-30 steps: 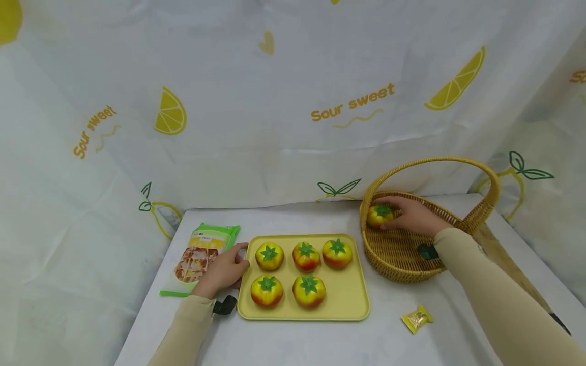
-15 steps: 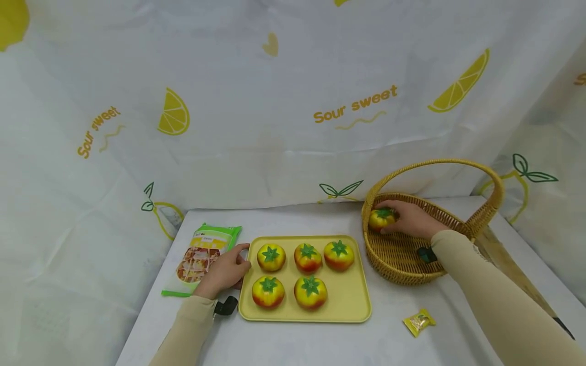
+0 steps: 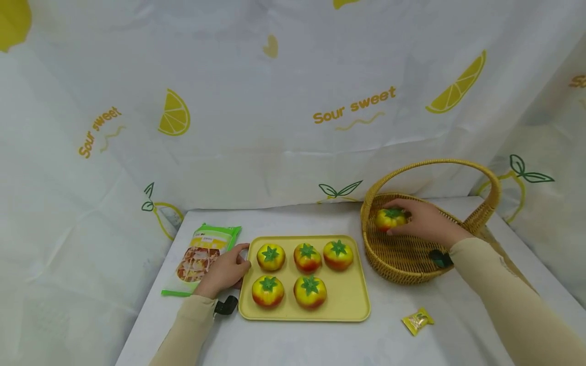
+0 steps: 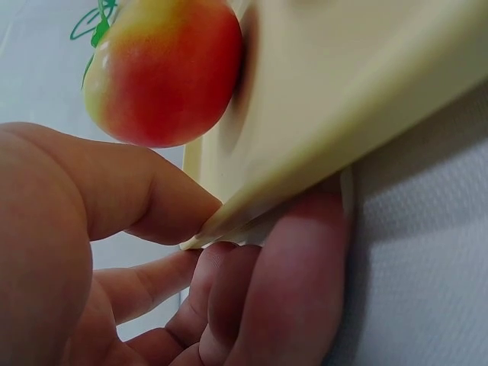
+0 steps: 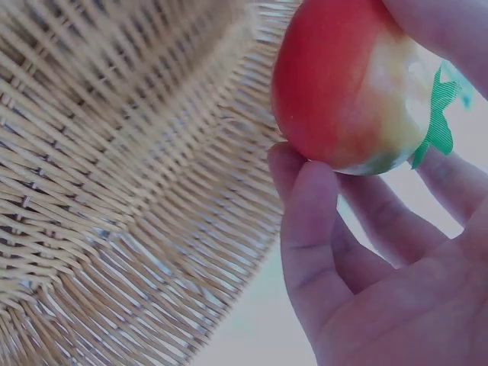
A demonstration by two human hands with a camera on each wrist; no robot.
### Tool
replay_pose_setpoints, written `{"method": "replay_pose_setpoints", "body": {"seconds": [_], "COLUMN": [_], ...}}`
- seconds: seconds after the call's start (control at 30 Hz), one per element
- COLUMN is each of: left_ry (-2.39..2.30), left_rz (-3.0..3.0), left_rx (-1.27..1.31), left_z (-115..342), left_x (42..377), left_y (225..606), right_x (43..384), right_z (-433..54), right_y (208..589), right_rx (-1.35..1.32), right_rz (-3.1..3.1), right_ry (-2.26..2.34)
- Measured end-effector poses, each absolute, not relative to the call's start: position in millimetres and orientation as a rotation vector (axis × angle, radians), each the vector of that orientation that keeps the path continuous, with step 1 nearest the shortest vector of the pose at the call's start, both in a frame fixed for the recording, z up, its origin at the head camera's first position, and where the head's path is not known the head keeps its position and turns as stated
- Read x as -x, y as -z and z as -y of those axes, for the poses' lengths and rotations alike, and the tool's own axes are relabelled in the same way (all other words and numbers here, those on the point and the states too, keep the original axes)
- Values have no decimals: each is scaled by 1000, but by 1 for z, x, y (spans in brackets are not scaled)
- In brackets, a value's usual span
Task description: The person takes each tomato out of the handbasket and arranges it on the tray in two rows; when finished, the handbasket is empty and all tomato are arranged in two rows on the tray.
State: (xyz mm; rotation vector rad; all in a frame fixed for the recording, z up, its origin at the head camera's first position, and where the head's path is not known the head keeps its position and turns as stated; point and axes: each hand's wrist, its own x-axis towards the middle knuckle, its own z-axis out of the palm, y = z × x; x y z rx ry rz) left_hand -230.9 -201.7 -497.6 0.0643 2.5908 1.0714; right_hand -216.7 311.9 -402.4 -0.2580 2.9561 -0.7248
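In the head view my right hand (image 3: 423,221) reaches into the wicker basket (image 3: 393,276) and grips a red-and-yellow toy tomato (image 3: 388,220) with a green star-shaped leaf. The right wrist view has the thumb and fingertips around this tomato (image 5: 351,91), close to the woven wall (image 5: 152,206). My left hand (image 3: 224,272) pinches the left rim of a yellow tray (image 3: 343,300). Its thumb lies on top and its fingers go under the tray edge (image 4: 305,164). Several similar tomatoes (image 3: 310,291) stand in two rows on the tray; the front right spot is bare.
A green-and-white food bag (image 3: 201,259) lies left of the tray, partly behind my left hand. In front of the basket is a small yellow wrapped candy (image 3: 417,321). A brown board (image 3: 508,256) shows partly behind my right sleeve. The basket's tall handle (image 3: 435,161) arches over my right hand.
My right hand has shifted a little to the right inside the basket, and the tomato has come with it. The left hand keeps its hold on the tray rim.
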Motion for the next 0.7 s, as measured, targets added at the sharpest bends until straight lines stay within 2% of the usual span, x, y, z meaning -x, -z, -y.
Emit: {"method": "replay_pose_setpoints", "body": {"seconds": [0.33, 0.7], "left_ry": [-1042, -1046], "left_rz": [-2616, -2603], "left_rx": [-77, -51], "left_z": [202, 200], "left_x": [233, 230], "left_y": [498, 496], "right_x": [170, 128], "right_z": [-296, -250], "right_y": [386, 395], "right_rx": [283, 391], "right_rz": [-3031, -3097], "right_ry": [748, 853]}}
